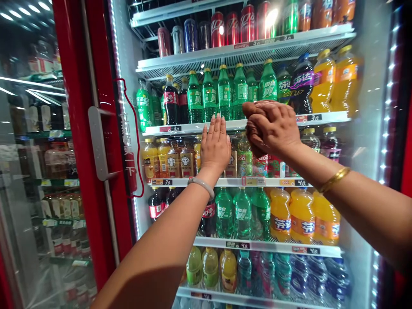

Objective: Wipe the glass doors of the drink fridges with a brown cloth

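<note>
Clutched in the curled right hand (276, 125) a bunched brown cloth (256, 140), too crumpled for any clear long axis; held the left hand (215, 145) flat (empty, pointing upward) to the cloth's left, not touching it.

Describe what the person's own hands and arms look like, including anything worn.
The left hand and right hand are ungloved. A smooth, pale grey bangle circles the left wrist; a shiny, gold-coloured bangle circles the right. No sleeve shows on either forearm.
</note>
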The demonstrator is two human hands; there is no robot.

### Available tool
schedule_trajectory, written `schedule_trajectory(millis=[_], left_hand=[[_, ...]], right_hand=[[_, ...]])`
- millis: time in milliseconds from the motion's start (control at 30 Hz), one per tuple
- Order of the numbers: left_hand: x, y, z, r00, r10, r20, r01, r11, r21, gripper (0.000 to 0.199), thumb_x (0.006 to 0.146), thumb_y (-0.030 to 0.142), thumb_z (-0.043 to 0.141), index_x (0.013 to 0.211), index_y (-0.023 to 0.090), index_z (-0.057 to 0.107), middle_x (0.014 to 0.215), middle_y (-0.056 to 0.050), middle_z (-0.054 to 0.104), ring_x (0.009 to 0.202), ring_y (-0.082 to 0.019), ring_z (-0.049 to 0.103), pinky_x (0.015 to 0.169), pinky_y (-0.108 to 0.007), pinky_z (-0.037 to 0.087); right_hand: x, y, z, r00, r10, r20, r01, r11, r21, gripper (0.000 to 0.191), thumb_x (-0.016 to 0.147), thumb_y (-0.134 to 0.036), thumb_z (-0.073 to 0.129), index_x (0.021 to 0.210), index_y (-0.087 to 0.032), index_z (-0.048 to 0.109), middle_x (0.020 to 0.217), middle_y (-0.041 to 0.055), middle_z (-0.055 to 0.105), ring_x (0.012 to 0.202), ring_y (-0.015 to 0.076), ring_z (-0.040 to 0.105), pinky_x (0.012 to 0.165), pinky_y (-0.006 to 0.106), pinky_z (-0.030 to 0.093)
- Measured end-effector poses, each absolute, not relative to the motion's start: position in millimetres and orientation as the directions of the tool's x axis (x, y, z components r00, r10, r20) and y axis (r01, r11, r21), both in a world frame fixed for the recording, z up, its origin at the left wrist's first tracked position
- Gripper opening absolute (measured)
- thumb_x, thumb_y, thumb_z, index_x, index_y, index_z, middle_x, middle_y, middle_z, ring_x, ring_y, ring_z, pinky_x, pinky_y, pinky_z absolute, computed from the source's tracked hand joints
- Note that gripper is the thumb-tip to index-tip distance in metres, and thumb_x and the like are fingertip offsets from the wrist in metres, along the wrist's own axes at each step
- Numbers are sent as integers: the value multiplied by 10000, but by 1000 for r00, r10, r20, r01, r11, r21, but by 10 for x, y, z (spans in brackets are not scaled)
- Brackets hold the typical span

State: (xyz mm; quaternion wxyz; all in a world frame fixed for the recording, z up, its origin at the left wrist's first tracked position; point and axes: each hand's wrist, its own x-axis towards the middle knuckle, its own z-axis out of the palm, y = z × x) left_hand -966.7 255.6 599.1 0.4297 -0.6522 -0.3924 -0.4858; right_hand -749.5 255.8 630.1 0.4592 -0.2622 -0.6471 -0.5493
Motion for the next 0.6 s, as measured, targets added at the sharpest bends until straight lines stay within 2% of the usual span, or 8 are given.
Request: schedule_trajectory(millis=[67,133,267,333,467,533,600], left_hand=[[-9665,2576,5986,211,81,974,926,-336,-172,617,1030,206,322,1637,131,245,1710,-126,275,1613,-243,159,1341,-507,123],[-9661,2590,5985,207,70,976,925,-338,-172,622,1029,206,324,1641,141,236,1711,-122,274,1613,-241,160,1341,-508,126],[-9661,2576,5995,214,88,973,928,-329,-174,611,1028,194,310,1633,129,256,1715,-130,261,1614,-244,158,1339,-506,131],[-9663,2561,6001,215,95,972,930,-325,-174,603,1028,193,314,1625,115,273,1711,-141,269,1613,-247,160,1339,-502,131],[-9661,2559,5999,220,80,972,934,-305,-186,594,1031,200,327,1614,96,294,1708,-150,273,1612,-249,169,1341,-491,127],[-9658,2573,5991,218,79,973,936,-300,-185,597,1031,199,326,1617,93,288,1711,-147,269,1613,-250,164,1342,-491,123],[-9655,2586,5985,212,79,974,937,-300,-179,599,1034,205,315,1623,101,279,1710,-141,274,1613,-248,164,1343,-490,122]], right_hand=[[-7446,2569,6097,-334,-181,925,893,254,372,422,939,-497,531,1285,-271,620,1497,109,503,1393,364,430,1127,583,364],[-7518,2563,5886,-324,-175,930,898,251,361,444,926,-504,549,1294,-264,614,1508,125,489,1408,379,411,1123,600,363],[-7766,2482,5913,-569,-80,819,780,263,568,441,957,-531,512,1316,-289,598,1531,96,486,1454,338,366,1190,571,309],[-7776,2453,6134,-620,-40,783,749,266,607,433,979,-538,475,1329,-310,588,1533,65,491,1452,311,378,1218,550,280],[-7546,2490,6358,-450,-104,887,854,240,462,416,972,-529,494,1290,-293,622,1510,71,508,1422,318,423,1209,545,294],[-7467,2536,6228,-361,-158,919,891,235,390,433,947,-521,528,1278,-263,636,1502,106,506,1416,343,422,1183,563,322],[-7505,2571,6028,-337,-190,922,898,229,376,452,929,-521,549,1274,-245,643,1493,133,507,1408,364,420,1158,582,344]])
